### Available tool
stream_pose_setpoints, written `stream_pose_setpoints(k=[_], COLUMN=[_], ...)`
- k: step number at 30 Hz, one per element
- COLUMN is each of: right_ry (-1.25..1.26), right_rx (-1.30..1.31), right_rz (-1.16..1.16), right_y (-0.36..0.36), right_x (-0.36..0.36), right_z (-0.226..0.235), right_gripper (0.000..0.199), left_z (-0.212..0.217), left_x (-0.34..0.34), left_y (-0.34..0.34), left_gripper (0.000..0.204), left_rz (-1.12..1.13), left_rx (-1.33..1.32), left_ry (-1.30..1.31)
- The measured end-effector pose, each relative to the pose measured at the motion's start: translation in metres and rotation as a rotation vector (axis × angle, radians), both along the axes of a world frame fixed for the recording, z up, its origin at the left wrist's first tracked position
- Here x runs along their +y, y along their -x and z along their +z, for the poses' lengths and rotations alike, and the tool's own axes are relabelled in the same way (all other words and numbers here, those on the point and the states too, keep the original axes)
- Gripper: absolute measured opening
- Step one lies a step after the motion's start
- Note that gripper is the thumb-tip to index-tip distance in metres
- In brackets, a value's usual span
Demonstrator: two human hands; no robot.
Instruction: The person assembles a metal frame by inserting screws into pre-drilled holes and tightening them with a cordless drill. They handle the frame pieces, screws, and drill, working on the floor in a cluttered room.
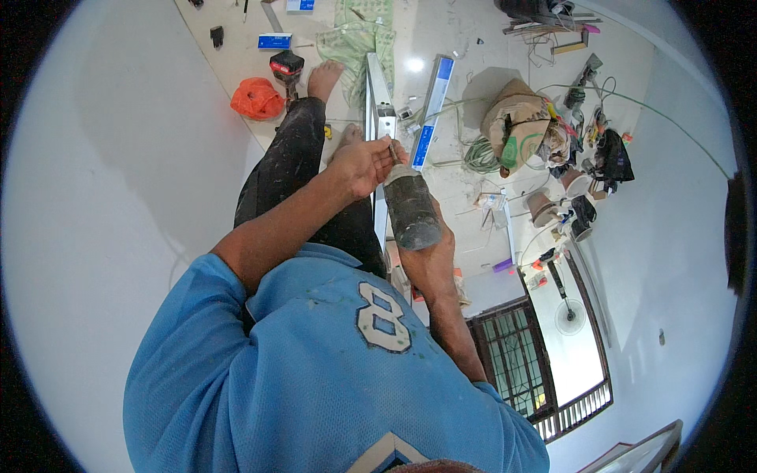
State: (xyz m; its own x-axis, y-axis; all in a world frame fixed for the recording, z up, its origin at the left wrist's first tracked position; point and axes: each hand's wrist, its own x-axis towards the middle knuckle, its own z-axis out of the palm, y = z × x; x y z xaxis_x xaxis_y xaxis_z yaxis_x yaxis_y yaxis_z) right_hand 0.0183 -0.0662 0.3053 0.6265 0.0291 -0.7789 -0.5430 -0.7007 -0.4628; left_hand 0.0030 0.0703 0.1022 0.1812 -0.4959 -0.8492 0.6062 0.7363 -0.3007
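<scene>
In the middle of the head view my right hand is wrapped round a dusty, dark drill. Its rounded back end faces me, and its nose points away, toward a silver metal profile. At that nose the fingers of my left hand are pinched together, close to the thin bit and the profile; what lies between the fingertips is too small to make out. The profile runs lengthwise beside my leg, passing behind both hands. My right fingers are mostly hidden behind the drill.
Left of my feet lie a red-and-black cordless tool and an orange plastic bag. A long blue-and-white box is right of the profile. Farther right stand a brown sack, a coiled green cable and cluttered tools. A green cloth lies ahead.
</scene>
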Motion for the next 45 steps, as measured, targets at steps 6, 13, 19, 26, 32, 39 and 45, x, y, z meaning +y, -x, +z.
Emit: stream_pose_setpoints(k=[6,13,19,26,32,39,45], right_ry=[0.037,0.032,0.016,0.016,0.09,0.043,0.032], right_rx=[-0.006,0.048,0.06,0.032,0.062,0.096,0.101], right_rz=[0.036,0.022,0.01,0.057,0.11,0.066,0.062], right_y=[-0.001,-0.01,-0.01,-0.009,-0.006,-0.009,-0.01], right_x=[0.003,0.005,0.003,0.002,0.0,0.003,0.003], right_z=[-0.003,0.001,0.002,0.001,0.002,0.005,0.005], right_gripper=[0.066,0.067,0.069,0.072,0.077,0.077,0.077], left_z=[-0.002,-0.011,-0.002,-0.042,0.019,0.002,0.011], left_x=[0.001,0.003,-0.009,-0.029,0.014,-0.003,-0.011], left_y=[-0.002,0.015,0.036,0.039,0.004,0.017,0.011], left_gripper=[0.031,0.035,0.079,0.073,0.025,0.022,0.018], left_rz=[0.017,-0.109,-0.812,-0.803,-0.266,-0.123,-0.022], left_rx=[0.057,0.116,-0.609,-0.714,-0.026,0.021,0.165], left_ry=[0.069,-0.016,-1.118,-1.296,-0.25,-0.12,-0.097])
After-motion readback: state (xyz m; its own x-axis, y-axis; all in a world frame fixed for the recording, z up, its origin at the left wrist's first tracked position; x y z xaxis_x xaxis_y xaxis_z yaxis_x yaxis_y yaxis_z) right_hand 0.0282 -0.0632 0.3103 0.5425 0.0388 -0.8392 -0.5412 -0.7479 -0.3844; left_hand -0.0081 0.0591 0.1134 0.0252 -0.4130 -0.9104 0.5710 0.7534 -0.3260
